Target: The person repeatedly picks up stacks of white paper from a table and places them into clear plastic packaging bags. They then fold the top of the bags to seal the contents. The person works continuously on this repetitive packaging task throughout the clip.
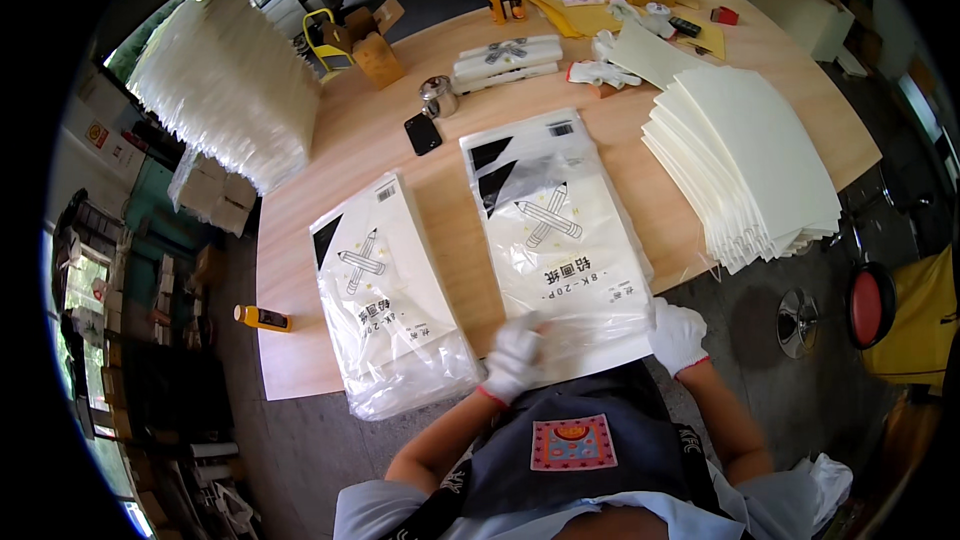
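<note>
A dark apron (648,452) with a square pink patch (574,442) lies nearest. Beyond it, the pencil-printed plastic packet of white paper (550,230) lies flat at the table's (290,270) near edge. The gloved left hand (514,360), blurred, is at its lower left; whether its fingers grip cannot be told. The gloved right hand (680,335) touches the lower right corner, fingers bent, their grasp unclear. A stack of filled packets (390,290) lies left, fanned white sheets (745,160) right.
</note>
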Tool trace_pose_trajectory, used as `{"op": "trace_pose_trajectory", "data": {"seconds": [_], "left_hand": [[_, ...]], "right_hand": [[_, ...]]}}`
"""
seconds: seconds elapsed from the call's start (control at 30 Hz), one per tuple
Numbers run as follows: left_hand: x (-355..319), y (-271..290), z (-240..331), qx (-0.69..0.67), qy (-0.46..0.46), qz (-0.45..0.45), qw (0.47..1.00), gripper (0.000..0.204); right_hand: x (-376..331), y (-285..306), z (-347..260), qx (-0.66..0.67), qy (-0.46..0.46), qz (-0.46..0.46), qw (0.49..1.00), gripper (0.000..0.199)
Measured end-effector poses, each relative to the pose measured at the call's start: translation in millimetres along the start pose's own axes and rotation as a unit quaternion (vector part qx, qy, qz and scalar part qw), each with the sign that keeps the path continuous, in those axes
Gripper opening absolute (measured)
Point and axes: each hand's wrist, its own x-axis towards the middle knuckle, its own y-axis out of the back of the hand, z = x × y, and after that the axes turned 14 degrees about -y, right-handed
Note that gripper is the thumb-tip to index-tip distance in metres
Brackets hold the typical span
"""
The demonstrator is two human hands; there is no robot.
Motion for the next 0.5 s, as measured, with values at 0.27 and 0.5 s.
{"op": "trace_pose_trajectory", "data": {"seconds": [0.27, 0.5], "left_hand": [[-39, 65, 69, -0.366, 0.410, 0.166, 0.819, 0.013], [-28, 53, 62, -0.358, 0.329, 0.140, 0.863, 0.016]], "right_hand": [[-65, 45, 4, -0.040, 0.109, -0.100, 0.988, 0.027], [-55, 51, -4, 0.009, 0.215, -0.006, 0.977, 0.018]]}}
